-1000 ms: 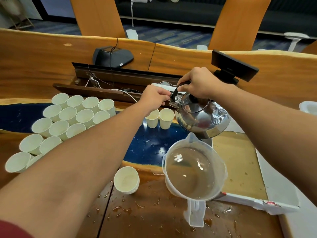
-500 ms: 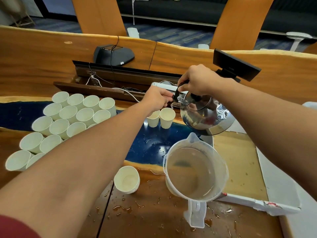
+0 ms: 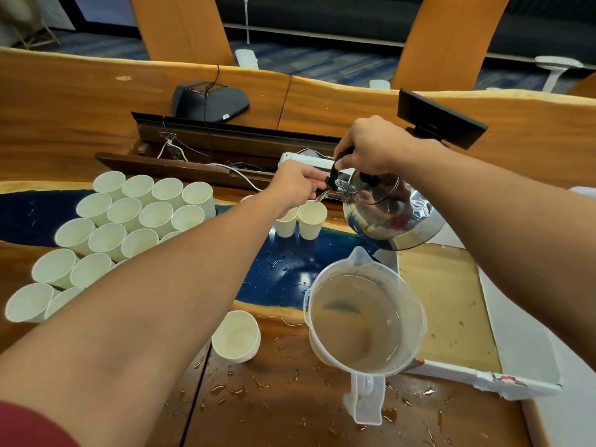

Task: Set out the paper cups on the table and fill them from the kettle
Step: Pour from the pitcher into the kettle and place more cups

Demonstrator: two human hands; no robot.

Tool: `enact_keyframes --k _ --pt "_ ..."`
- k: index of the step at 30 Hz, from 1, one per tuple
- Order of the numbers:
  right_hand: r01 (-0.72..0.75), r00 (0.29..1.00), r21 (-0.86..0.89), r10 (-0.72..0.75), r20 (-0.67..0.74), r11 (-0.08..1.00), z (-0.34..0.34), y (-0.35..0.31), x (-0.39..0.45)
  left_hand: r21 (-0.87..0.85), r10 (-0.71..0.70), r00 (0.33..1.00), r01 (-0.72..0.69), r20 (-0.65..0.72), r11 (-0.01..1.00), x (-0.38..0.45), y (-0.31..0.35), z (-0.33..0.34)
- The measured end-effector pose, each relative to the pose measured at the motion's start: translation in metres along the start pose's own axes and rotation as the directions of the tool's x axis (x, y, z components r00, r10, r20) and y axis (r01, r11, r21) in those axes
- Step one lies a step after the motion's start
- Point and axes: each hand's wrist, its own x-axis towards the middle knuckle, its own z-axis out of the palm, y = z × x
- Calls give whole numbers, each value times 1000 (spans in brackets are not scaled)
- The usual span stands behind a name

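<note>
The right hand (image 3: 371,145) is closed round the black handle of the steel kettle (image 3: 392,211), tipping it so a thin stream falls from the spout into a paper cup (image 3: 311,221) standing on the desk (image 3: 290,411). The left hand (image 3: 298,185) pinches the spout's cap, probably holding it open for the pour. A second cup touches the first; a packed cluster of cups (image 3: 129,221) waits to the left, and one cup (image 3: 237,340) stands apart near a clear plastic jug (image 3: 364,321) of water. The glossy wood-and-blue desk is spattered with drops. Beyond are cables, a cable trough and orange chairs.
</note>
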Motion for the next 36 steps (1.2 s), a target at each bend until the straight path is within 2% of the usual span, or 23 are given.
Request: enact_keyframes --k 22,29,36 --pt "-20 1000 8 20 -18 1000 0 1 -6 48 4 999 -5 32 999 -1 0 0" --pt "-50 997 120 57 -56 991 1 5 -13 47 19 999 -21 27 999 -5 5 -5" --pt "-33 979 250 81 -187 968 7 1 -27 24 55 998 -54 -17 998 -16 12 -17"
